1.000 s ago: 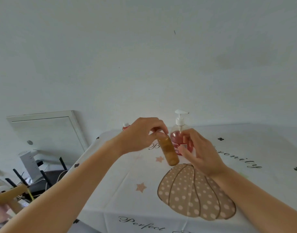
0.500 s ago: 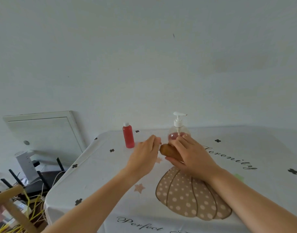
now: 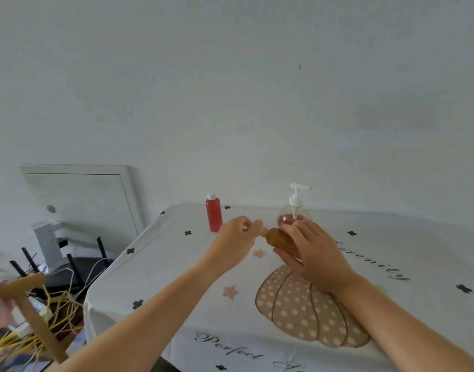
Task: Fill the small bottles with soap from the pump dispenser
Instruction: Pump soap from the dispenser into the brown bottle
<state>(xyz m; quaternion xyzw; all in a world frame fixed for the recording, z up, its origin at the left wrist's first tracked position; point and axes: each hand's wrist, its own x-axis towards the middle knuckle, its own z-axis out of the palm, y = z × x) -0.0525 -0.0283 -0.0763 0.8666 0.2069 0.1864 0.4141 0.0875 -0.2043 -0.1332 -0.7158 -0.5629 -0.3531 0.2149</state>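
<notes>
A small amber bottle [image 3: 277, 238] lies sideways in my right hand [image 3: 315, 253], which grips its body above the table. My left hand [image 3: 234, 241] pinches the cap at the bottle's neck [image 3: 262, 231] with fingertips. Behind them stands the clear pump dispenser [image 3: 294, 213] with pink soap low inside and a white pump head. A small red bottle [image 3: 213, 215] with a white cap stands upright to the left of the dispenser.
The table carries a white cloth [image 3: 176, 277] with a dotted pumpkin print [image 3: 305, 310] and script lettering. Off the left edge sit a router with black antennas [image 3: 69, 264], tangled yellow and white cables [image 3: 50, 312] and a wooden piece [image 3: 29, 299]. A white wall lies behind.
The amber bottle went from hanging in my left hand to lying in my right hand. My left hand moved to its neck, uncovering the red bottle.
</notes>
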